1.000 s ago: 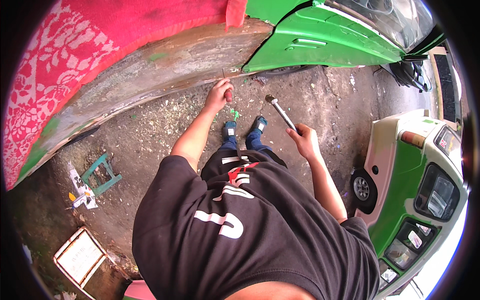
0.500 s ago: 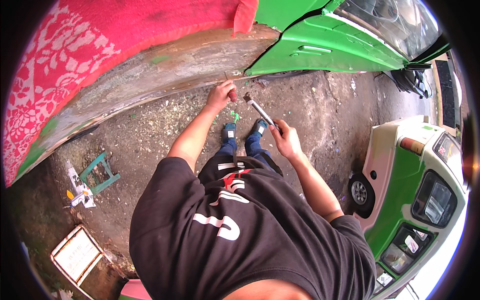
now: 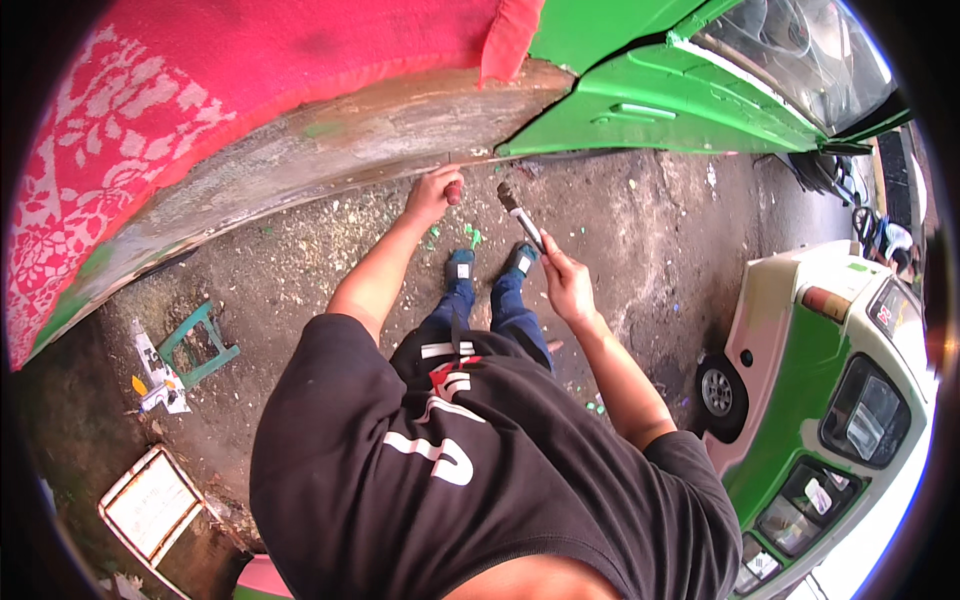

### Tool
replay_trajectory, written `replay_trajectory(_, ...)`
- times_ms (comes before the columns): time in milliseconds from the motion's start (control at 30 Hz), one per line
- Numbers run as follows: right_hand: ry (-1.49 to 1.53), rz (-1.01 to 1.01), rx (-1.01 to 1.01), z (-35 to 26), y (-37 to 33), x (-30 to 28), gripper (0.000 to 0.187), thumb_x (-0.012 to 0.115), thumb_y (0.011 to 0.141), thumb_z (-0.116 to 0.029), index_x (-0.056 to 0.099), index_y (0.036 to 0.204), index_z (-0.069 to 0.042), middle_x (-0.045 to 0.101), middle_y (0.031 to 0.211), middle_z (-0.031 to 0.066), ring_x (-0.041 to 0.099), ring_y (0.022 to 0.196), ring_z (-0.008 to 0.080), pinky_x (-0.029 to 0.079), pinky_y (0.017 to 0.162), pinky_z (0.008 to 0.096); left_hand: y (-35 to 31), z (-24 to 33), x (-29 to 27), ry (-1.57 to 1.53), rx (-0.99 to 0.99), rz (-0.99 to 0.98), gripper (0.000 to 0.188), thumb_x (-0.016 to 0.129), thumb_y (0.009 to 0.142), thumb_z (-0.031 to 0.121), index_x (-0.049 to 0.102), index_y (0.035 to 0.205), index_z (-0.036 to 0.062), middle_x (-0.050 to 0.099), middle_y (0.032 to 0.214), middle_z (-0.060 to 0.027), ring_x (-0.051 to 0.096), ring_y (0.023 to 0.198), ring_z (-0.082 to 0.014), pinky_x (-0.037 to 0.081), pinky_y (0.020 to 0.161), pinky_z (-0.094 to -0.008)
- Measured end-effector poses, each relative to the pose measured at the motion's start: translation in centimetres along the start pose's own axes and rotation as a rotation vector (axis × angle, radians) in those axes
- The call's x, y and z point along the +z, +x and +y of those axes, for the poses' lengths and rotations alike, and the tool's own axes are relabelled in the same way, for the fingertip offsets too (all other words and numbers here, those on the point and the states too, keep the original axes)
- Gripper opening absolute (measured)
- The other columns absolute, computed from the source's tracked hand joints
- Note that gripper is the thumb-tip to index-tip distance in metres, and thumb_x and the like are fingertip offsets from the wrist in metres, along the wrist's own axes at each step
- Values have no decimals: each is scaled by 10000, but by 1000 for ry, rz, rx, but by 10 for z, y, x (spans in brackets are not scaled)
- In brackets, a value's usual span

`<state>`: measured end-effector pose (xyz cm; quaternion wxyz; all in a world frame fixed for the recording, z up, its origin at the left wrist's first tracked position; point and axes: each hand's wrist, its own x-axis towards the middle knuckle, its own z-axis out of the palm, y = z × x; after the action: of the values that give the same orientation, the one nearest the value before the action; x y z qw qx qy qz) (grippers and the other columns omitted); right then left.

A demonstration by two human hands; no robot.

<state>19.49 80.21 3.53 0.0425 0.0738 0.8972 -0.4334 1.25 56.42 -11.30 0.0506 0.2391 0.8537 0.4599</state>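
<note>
My left hand (image 3: pixel 430 196) is closed around the red handle of a screwdriver (image 3: pixel 454 192). Its thin shaft points at the lower edge of a scraped, bare-looking vehicle side panel (image 3: pixel 400 135); whether the tip touches is too small to tell. To the right, my right hand (image 3: pixel 569 286) grips a hammer (image 3: pixel 524 222) with a silver shaft and a brown, rusty head. The hammer head is apart from the screwdriver, a short way to its right. A red patterned cloth (image 3: pixel 330 45) covers the upper part of the panel.
A green vehicle door (image 3: pixel 660 110) adjoins the panel. At right stands a green and white van (image 3: pixel 780 370). A green stool frame (image 3: pixel 200 345) and a rusty-framed white board (image 3: pixel 152 505) are at left. Paint flakes litter the ground; a person (image 3: pixel 893 242) shows at the far right.
My left hand with the screwdriver has shifted slightly left along the panel edge. The hammer has swung a little more upright. A person has come into view at the far right.
</note>
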Motion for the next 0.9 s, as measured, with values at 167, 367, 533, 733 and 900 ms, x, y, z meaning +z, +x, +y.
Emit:
replay_trajectory(167,55,-34,140,-13,-21,-18,406,570,955,-120,549,1361,-124,660,1086,228,683,968,335,520,825,370,-3,18,0,-35,-10,-9,242,593,781,-42,655,955,113,642,1225,-139,650,1070,-319,531,859,-361)
replay_trajectory(367,68,-57,146,-18,-30,-13,399,565,962,-128,547,1360,-116,633,1164,225,652,1057,339,508,869,355,-13,20,8,-79,10,139,253,595,768,-33,656,970,106,635,1223,-158,665,1013,-326,540,812,-369)
replay_trajectory(533,76,-99,188,-25,-26,-13,395,564,962,-134,546,1356,-109,621,1180,230,632,1089,343,503,882,352,-14,15,12,-92,43,224,233,606,783,-25,654,967,108,643,1208,-156,666,1014,-327,541,814,-371)
replay_trajectory(733,-5,-122,114,-29,-13,-11,411,571,958,-145,542,1368,-156,659,1051,227,669,897,376,518,766,391,-14,9,15,-152,-7,246,209,631,820,-33,641,984,96,660,1164,-163,642,1097,-325,535,864,-370)
replay_trajectory(900,-58,-147,-177,-58,7,-10,437,591,928,-68,559,1359,-137,648,846,213,631,652,305,506,650,339,-10,6,12,-220,-10,241,244,621,792,-63,628,988,81,676,1109,-144,641,1113,-304,524,884,-357)
